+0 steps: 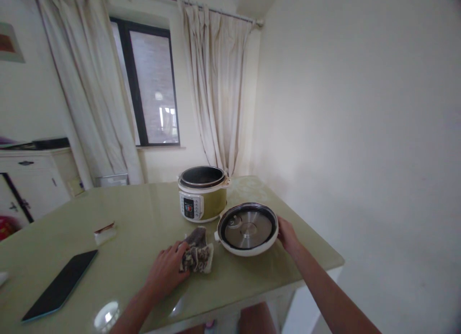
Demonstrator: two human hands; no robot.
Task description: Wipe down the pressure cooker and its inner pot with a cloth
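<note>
- One upturned lid [248,228] lies between the two hands, its rim held at the right side by the right hand [285,234], fingers curled narrowly.
- The left hand [167,269] grips one crumpled cloth [200,257], left of the lid.
- Beyond, one open cooker [212,203] stands on the surface [144,218].

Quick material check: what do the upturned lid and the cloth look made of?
Lid: inside probably steel, given its shiny circular sheen; outer shell likely plastic, smooth and white. Cloth: soft, matte fabric by its crumpled folds; fibre unclear.
</note>
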